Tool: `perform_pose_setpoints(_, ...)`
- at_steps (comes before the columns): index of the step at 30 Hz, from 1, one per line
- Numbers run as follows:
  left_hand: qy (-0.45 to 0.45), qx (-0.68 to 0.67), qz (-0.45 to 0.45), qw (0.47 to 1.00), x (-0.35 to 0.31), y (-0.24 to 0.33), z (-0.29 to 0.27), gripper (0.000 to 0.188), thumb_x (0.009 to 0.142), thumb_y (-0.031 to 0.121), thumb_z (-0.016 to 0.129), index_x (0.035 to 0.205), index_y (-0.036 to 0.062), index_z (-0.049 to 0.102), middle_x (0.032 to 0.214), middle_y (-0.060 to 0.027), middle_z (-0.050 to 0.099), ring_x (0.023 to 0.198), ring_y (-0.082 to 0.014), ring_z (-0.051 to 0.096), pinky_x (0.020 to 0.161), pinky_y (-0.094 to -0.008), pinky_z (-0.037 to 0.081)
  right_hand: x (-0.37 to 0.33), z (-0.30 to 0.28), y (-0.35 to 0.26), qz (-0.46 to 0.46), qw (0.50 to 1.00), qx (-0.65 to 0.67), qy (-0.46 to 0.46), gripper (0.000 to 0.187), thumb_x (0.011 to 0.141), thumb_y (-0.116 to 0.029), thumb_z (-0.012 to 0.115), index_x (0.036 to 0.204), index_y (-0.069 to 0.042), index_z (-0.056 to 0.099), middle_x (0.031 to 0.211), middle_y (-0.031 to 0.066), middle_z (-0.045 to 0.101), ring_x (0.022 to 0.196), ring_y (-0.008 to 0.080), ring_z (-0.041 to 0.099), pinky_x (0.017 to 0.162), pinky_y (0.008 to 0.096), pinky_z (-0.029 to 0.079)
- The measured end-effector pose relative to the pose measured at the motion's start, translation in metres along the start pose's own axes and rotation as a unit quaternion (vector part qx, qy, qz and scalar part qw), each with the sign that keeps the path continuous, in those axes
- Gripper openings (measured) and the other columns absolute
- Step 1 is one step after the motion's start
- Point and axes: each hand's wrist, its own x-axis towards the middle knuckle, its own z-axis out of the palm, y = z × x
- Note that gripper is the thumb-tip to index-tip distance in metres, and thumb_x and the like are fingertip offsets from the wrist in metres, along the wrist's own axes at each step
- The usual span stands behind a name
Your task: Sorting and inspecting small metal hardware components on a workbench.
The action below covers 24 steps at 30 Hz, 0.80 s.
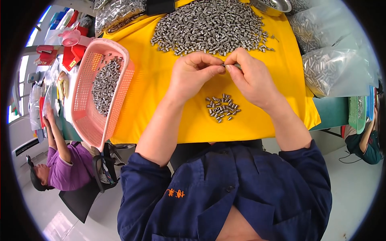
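Over the yellow cloth [152, 108] my two hands meet, fingertips almost touching. My left hand [194, 74] pinches with thumb and forefinger at a tiny dark piece, mostly covered by the fingers. Closed the same way, my right hand [253, 76] grips a small metal part [237, 66] whose greyish end shows between thumb and forefinger. Just below the hands lies a small group of short silver metal parts [222, 107]. Beyond them spreads a large heap of similar silver cylindrical parts [209, 26].
At left stands a pink perforated basket [82, 116] holding more metal parts. Clear bags of parts [321, 72] line the right side, and a metal bowl [284, 5] sits at the far right. Co-workers sit at left [70, 166] and right [364, 144].
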Motion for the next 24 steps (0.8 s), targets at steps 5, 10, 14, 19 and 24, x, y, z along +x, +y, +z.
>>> perform_pose_setpoints(5,0.013,0.037,-0.001,0.999,0.003,0.001,0.001,0.010,0.074,-0.001,0.065,0.084,-0.0011,0.061,0.080,-0.0052,0.064,0.073,-0.0099,0.060,0.067,-0.0208,0.049,0.003,0.000,-0.001,0.019,1.000,0.008,0.004,0.008,0.083,-0.009,0.047,0.085,-0.002,0.045,0.071,0.0174,0.054,0.067,0.0356,0.054,0.057,0.0401,0.041)
perform_pose_setpoints(10,0.027,0.084,-0.011,0.996,0.002,0.000,0.004,0.017,0.075,0.003,0.066,0.091,0.0001,0.062,0.079,-0.0026,0.063,0.070,-0.0063,0.056,0.064,-0.0192,0.046,0.000,-0.001,0.000,0.028,0.999,0.016,0.011,0.008,0.083,-0.009,0.047,0.086,-0.002,0.046,0.072,0.0184,0.054,0.069,0.0361,0.054,0.059,0.0386,0.042)
perform_pose_setpoints(14,0.030,0.123,0.021,0.992,-0.001,0.003,0.007,0.012,0.075,0.001,0.065,0.087,0.0001,0.062,0.081,-0.0020,0.062,0.071,-0.0069,0.056,0.065,-0.0200,0.046,-0.001,-0.001,0.000,0.030,0.999,0.041,0.011,0.008,0.082,-0.008,0.048,0.084,-0.001,0.046,0.072,0.0180,0.054,0.068,0.0355,0.054,0.059,0.0374,0.042)
perform_pose_setpoints(19,0.034,0.095,-0.001,0.995,-0.004,0.011,0.010,0.009,0.075,0.000,0.065,0.083,-0.0001,0.061,0.082,-0.0029,0.062,0.072,-0.0080,0.057,0.066,-0.0205,0.047,-0.004,-0.005,-0.005,0.003,0.999,0.026,0.019,0.008,0.082,-0.009,0.049,0.083,-0.001,0.046,0.072,0.0174,0.055,0.067,0.0339,0.054,0.058,0.0370,0.042)
perform_pose_setpoints(24,0.035,0.094,-0.001,0.995,-0.005,0.024,0.016,0.009,0.074,-0.002,0.064,0.083,-0.0003,0.062,0.082,-0.0038,0.062,0.073,-0.0092,0.058,0.067,-0.0209,0.047,-0.004,-0.011,-0.008,0.002,0.998,0.054,0.026,0.007,0.082,-0.007,0.050,0.084,-0.002,0.047,0.070,0.0144,0.054,0.063,0.0281,0.053,0.056,0.0339,0.041)
